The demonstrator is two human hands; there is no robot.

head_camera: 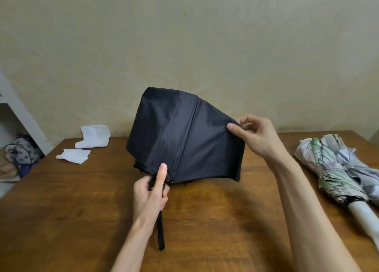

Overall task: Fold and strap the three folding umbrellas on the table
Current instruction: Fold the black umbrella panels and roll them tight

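Stained beige wall behind; brown wooden worktop (225,220) below.

- Black umbrella (180,134): held above worktop centre, canopy half collapsed, panels loose.
- Left grip (150,191): clenched round handle end, thumb lying up canopy hem. Wrist strap (161,232) dangles beneath.
- Right grip (256,136): pinching canopy edge at right side.
- Floral umbrella (328,169) and grey umbrella (361,173): lying at right edge, touching.
- Risk, judged: thin fabric slips from pinch; panels bunch unevenly, bundle too bulky to strap; rib tips snag cloth or nip fingers.
- Brands, labels, writing: none legible. White papers (92,138) at rear left show no readable text.
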